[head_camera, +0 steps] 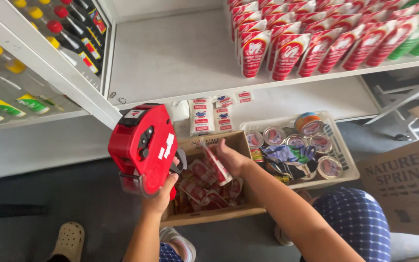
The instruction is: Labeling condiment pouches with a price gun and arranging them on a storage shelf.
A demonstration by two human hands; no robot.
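Pricing step in hand: label gun gripped, one sachet lifted from its box.

My left hand (160, 194) was clenched on the grip of the red label gun (144, 148), body upright, its head apparently tilted toward the sachet. My right hand (231, 157) grasped a red sachet (215, 164) above the open cardboard box (219, 213) of like sachets on the floor; its long axis ran diagonally, upper-left to lower-right. Judged next requirement: bring gun head flat against the sachet face. A white basket (343, 162) of tins sat to the right.

Your arms are bare, with no sleeves showing. You wear blue trousers (360, 218) patterned with small white dots, a cream clog (67, 240) on one foot and a sandal (178, 242) below.
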